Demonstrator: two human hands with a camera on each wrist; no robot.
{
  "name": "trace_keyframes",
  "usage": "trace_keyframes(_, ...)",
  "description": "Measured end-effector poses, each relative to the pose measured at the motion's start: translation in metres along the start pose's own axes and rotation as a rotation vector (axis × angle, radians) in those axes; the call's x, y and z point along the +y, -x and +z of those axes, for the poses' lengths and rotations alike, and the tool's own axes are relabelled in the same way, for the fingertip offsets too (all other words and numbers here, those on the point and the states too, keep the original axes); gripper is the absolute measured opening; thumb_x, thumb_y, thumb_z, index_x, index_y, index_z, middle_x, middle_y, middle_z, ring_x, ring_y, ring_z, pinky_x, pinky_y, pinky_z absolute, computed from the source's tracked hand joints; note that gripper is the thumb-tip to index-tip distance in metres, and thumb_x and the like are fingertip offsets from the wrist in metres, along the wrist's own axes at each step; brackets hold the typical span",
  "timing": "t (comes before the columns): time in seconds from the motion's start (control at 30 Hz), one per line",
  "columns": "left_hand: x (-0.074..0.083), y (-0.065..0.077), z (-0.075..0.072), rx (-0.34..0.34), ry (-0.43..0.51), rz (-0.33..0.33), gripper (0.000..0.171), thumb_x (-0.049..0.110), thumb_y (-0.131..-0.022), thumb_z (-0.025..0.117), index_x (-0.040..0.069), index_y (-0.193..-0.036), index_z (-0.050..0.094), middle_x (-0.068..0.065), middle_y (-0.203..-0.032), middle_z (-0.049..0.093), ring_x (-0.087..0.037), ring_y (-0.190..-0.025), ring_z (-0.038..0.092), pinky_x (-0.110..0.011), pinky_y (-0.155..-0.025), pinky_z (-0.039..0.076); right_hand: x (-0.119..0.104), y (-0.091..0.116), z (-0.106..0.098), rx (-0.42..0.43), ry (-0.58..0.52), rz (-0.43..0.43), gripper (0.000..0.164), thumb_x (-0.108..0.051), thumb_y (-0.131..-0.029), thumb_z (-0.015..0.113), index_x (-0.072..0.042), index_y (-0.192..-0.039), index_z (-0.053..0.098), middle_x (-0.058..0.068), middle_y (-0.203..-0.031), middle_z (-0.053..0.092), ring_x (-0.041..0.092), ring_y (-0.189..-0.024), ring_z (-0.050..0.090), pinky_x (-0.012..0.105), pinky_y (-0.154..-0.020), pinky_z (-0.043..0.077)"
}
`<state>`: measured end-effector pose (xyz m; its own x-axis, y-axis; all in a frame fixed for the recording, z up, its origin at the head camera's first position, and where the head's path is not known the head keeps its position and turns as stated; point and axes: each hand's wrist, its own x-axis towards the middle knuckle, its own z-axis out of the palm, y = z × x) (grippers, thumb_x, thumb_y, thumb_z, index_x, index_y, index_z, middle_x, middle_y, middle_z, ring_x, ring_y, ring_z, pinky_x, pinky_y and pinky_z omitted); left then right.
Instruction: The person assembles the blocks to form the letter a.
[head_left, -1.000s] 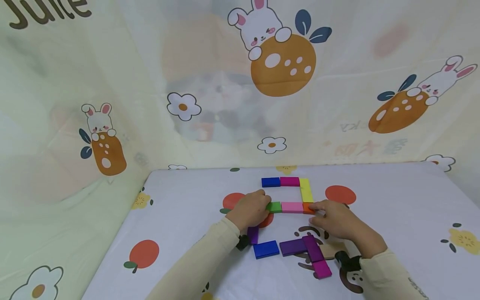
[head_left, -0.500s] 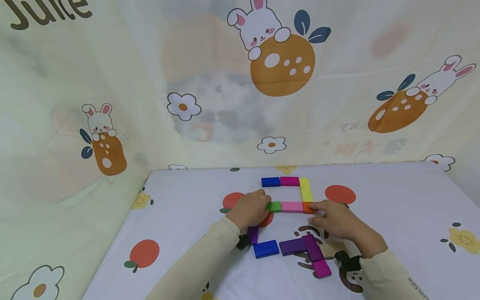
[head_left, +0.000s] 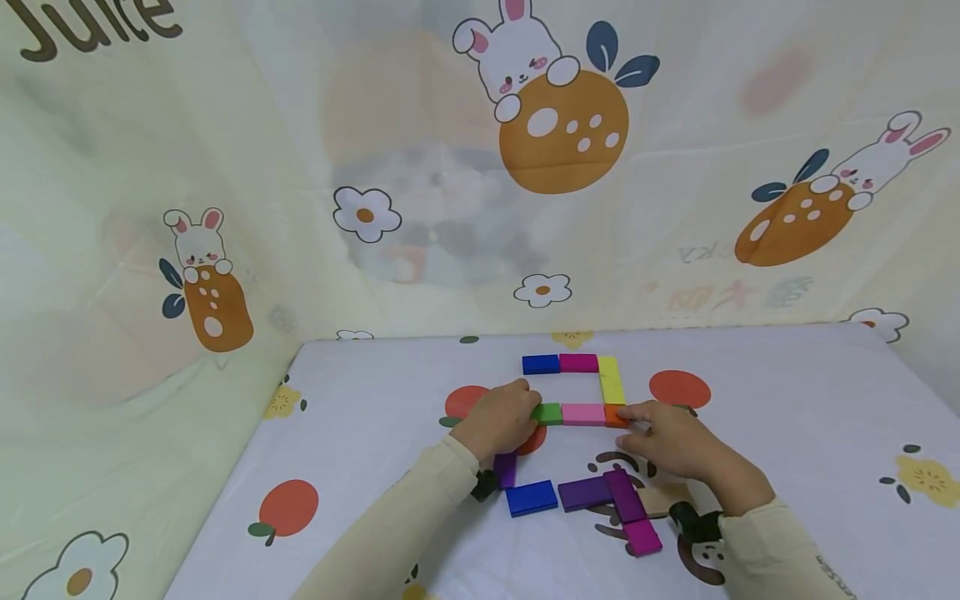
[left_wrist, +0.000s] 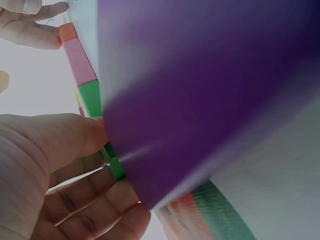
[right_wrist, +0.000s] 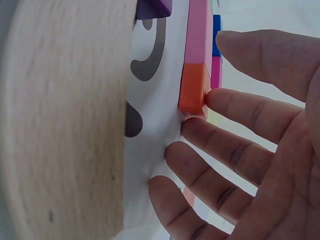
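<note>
On the cloth-covered table, a green block (head_left: 550, 413), a pink block (head_left: 583, 414) and an orange block (head_left: 615, 416) lie end to end. My left hand (head_left: 501, 417) is at the row's left end. In the left wrist view its thumb and fingers pinch the green block (left_wrist: 90, 98), partly hidden by the thumb. With fingers spread and nearly straight, my right hand (head_left: 678, 437) touches the orange block's right end (right_wrist: 192, 87) with its index fingertip. From that corner a yellow block (head_left: 611, 381) runs back to a magenta block (head_left: 578, 362) and a blue block (head_left: 541, 364).
Nearer me lie loose blocks: a purple one (head_left: 506, 471) by the left wrist, a blue one (head_left: 532, 498), a dark purple one (head_left: 583, 493), a magenta one (head_left: 642, 538) and a plain wooden one (head_left: 663, 500) by the right wrist. A printed curtain (head_left: 420, 308) hangs behind the table.
</note>
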<state>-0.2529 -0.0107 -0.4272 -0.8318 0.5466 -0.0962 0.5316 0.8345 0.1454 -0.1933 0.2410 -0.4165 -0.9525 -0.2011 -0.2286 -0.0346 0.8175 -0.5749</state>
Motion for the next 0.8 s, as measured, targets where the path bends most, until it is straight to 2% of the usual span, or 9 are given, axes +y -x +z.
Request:
trace_keyframes(0.37,-0.0020,0.0007,0.0012,0.002,-0.008,0.010,0.022,0.020,-0.101,0.069,0.012,-0.120,0.075,-0.001,-0.100,0.063,-0.012,-0.081,0.055,-0.020,-0.075,0.049,-0.0004,0.0013,0.0005,0.004,0.009,-0.012,0.060,-0.028,-0.095,0.075,0.000,-0.145,0.058,0.030,-0.138,0.059,0.026,-0.091,0.058,0.034,-0.063,0.047)
trace_keyframes(0.57,-0.0017,0.0010,0.0009,0.002,-0.011,0.017,0.021,0.020,-0.101,0.069,0.012,-0.120,0.075,-0.001,-0.100,0.063,-0.012,-0.081,0.055,-0.020,-0.075,0.049,-0.0005,0.0024,0.0000,0.013,0.030,-0.027,0.059,-0.029,-0.095,0.074,0.000,-0.145,0.058,0.032,-0.141,0.057,0.036,-0.106,0.061,0.038,-0.073,0.053)
trace_keyframes(0.67,-0.0014,0.0013,0.0006,0.001,-0.010,0.016,0.021,0.020,-0.101,0.068,0.012,-0.119,0.075,-0.001,-0.100,0.063,-0.012,-0.081,0.055,-0.020,-0.075,0.049,-0.0001,0.0025,0.0006,0.011,0.010,-0.027,0.059,-0.028,-0.095,0.075,0.000,-0.145,0.058,0.031,-0.140,0.058,0.032,-0.098,0.062,0.038,-0.069,0.052)
trace_keyframes(0.8,-0.0013,0.0012,0.0007,0.004,-0.014,0.018,0.021,0.020,-0.102,0.068,0.012,-0.119,0.075,-0.001,-0.100,0.064,-0.012,-0.080,0.056,-0.020,-0.075,0.049,0.0010,0.0021,0.0024,0.006,-0.029,-0.018,0.059,-0.026,-0.095,0.075,0.000,-0.146,0.057,0.024,-0.128,0.063,0.022,-0.076,0.055,0.033,-0.059,0.045)
